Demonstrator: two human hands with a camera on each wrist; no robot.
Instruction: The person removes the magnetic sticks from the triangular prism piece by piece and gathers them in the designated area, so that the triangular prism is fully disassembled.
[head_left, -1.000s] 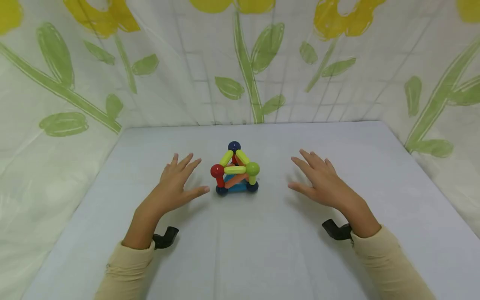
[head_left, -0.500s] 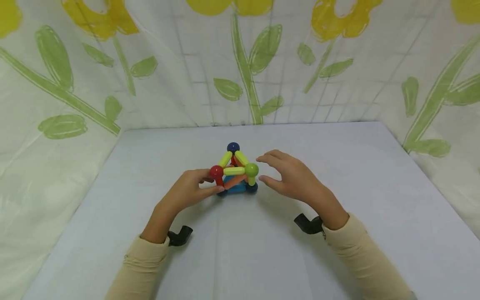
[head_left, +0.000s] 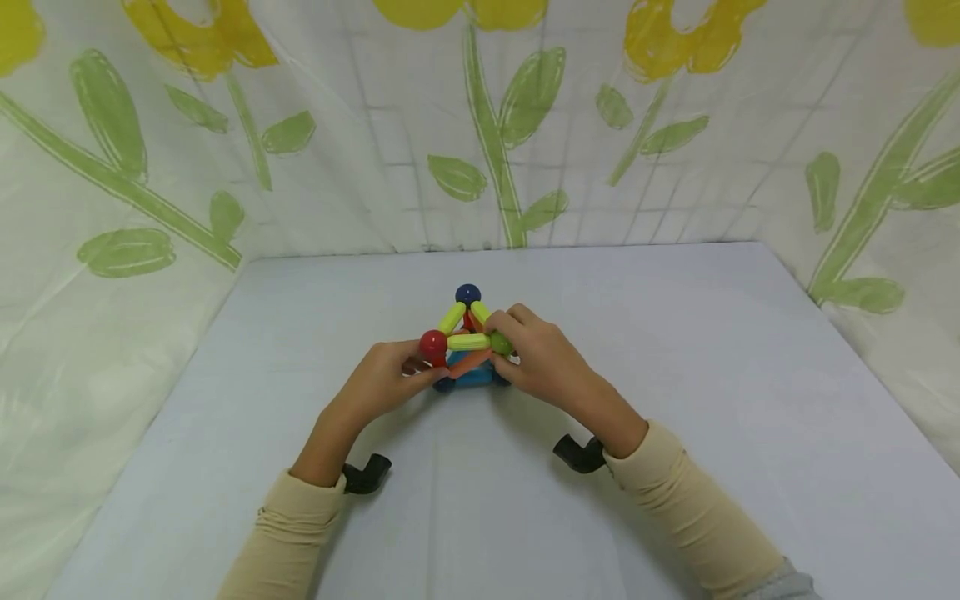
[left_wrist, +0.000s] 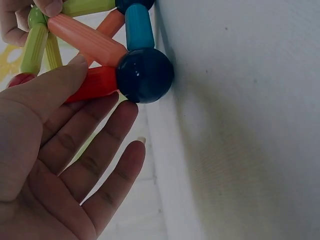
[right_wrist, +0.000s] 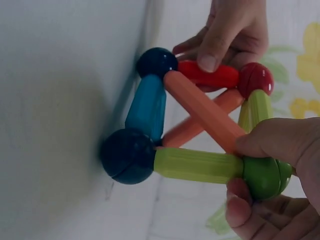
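Observation:
A ball-and-stick building toy [head_left: 468, 342] stands on the table, made of coloured rods joined by balls. My left hand [head_left: 382, 379] pinches its red upright rod [left_wrist: 97, 82] between thumb and fingers, just below the red ball [head_left: 433, 342]. On the other side, my right hand [head_left: 543, 358] grips the green ball [right_wrist: 262, 177], thumb on one side and fingers curled beneath. An orange rod [right_wrist: 200, 107] slants from the green ball to a dark blue ball [right_wrist: 157, 62] at the base. At the back top sits another blue ball [head_left: 468, 294]; the right fingers partly hide the rods near the green ball.
The white table [head_left: 480, 500] spreads around the toy. A white curtain [head_left: 337, 167] printed with yellow flowers and green leaves hangs behind it. Black curved pieces [head_left: 367, 475] show at both wrists, by the beige sleeves [head_left: 300, 517].
Both hands have moved inward from either side of the toy. The left took hold of the red rod first, then the right closed on the green ball. The toy stays about where it was.

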